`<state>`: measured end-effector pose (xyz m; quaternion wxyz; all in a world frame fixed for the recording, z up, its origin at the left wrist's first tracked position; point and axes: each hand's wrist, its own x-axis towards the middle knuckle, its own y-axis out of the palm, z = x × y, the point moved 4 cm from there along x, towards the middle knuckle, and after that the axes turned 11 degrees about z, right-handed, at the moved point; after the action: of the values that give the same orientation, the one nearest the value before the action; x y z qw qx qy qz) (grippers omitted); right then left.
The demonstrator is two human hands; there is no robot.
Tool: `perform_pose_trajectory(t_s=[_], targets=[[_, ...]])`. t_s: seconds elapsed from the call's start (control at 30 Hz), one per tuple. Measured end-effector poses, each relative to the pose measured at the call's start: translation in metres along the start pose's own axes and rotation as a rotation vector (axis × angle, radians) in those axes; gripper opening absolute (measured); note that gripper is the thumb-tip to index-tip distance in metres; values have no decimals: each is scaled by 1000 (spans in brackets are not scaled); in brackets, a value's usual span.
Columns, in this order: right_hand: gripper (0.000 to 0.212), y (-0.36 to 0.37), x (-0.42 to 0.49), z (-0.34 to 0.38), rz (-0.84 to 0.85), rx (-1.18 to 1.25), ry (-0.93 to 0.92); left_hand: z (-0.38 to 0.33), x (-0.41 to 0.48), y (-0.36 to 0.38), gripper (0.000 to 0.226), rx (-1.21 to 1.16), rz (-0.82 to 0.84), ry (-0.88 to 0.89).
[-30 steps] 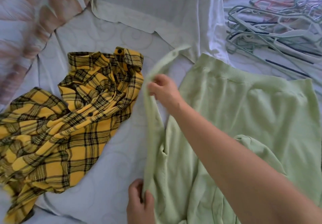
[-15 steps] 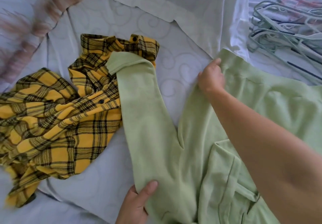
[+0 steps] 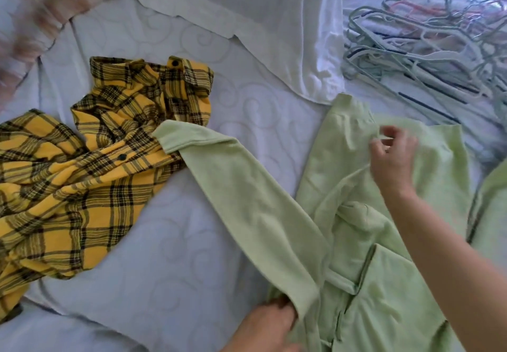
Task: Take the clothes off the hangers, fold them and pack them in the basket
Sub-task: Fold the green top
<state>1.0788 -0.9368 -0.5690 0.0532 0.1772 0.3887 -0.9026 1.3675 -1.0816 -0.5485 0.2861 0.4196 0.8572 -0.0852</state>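
The right hand [image 3: 392,157] reaches in from the lower right on a long bare forearm and hovers over the upper part of the green sweatshirt [image 3: 365,214], near its ribbed hem. Its fingers are loosely curled and spread, and no cloth sits between them. The left hand [image 3: 266,327] comes in at the bottom edge with its fingers tucked under the near end of the sleeve [image 3: 238,195], gripping the cloth there.

The sweatshirt lies spread on the bed [image 3: 164,269], right of centre, with 1 sleeve stretched out to the left so its cuff rests on the yellow plaid shirt [image 3: 82,176]. That shirt lies crumpled on the left side of the bed. A heap of hangers [image 3: 428,58] lies at the upper right, and a white cloth [image 3: 274,22] lies at the top centre.

The left hand's fingertips are hidden under the sleeve, and its wrist is cut off by the bottom edge. The sweatshirt's lower right part runs out of view. The right hand is blurred, so its fingertips are hard to make out. No basket is in view.

Half a second ago the right hand pressed on the sweatshirt's left edge; it has since lifted and moved to the right. The sleeve's cuff has stayed on the plaid shirt.
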Motion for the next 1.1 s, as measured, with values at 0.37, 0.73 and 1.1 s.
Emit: perform_pose_trajectory(t_s=[0.37,0.73,1.1], targets=[[27,125,-64,71,1020,130,175,4,11,24,95,183,-35,-298],[37,-51,-57,1,833,1414,160,10,-5,45,55,-190,-289,-419],[52,-94,-83,-89,727,1379,260,48,10,45,38,255,-147,-574]])
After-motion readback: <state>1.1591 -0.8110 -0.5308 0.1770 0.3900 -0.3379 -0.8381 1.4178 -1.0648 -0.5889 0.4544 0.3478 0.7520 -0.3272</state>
